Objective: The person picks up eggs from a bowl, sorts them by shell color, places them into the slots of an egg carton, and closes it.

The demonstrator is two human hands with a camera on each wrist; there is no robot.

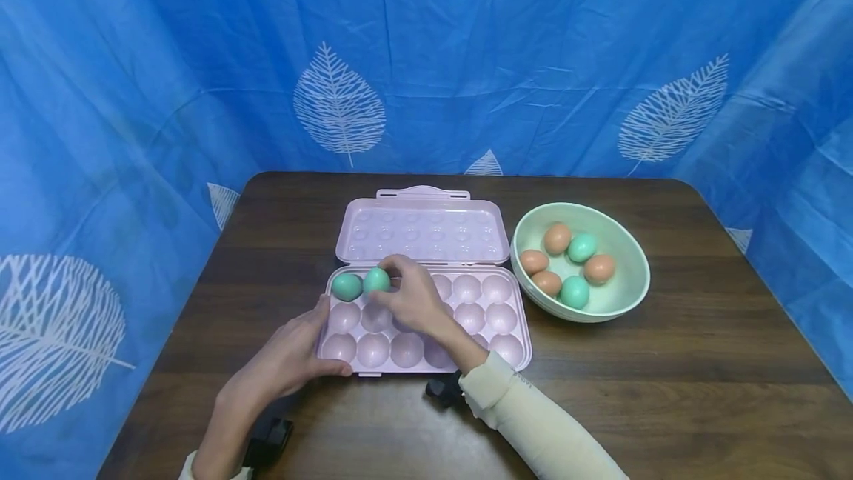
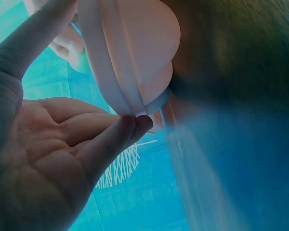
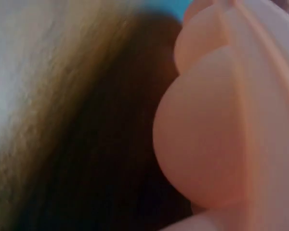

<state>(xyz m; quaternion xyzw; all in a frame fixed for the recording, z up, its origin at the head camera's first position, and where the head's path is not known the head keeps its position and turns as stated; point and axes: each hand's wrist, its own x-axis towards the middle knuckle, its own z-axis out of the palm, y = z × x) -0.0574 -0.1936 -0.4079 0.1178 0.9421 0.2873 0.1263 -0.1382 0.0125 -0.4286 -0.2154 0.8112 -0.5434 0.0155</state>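
A pink plastic egg carton [image 1: 406, 350] lies open on the table, its rows of round cups toward me and its lid [image 1: 426, 232] folded back. One green egg [image 1: 346, 287] sits in the back left cup. Beside it, my right hand [image 1: 416, 295] pinches a second green egg [image 1: 376, 280] at the neighbouring back-row cup; whether the egg touches the cup cannot be seen. My left hand [image 1: 286, 354] holds the carton's front left corner, thumb along the front edge and fingers at the left side. In the left wrist view, its fingertips [image 2: 143, 124] touch the carton's rim [image 2: 98, 62].
A pale green bowl [image 1: 633, 284] stands right of the carton, holding several brown eggs [image 1: 600, 268] and two green eggs [image 1: 574, 292]. The dark wooden table [image 1: 666, 391] runs back to a blue leaf-patterned cloth [image 1: 533, 58].
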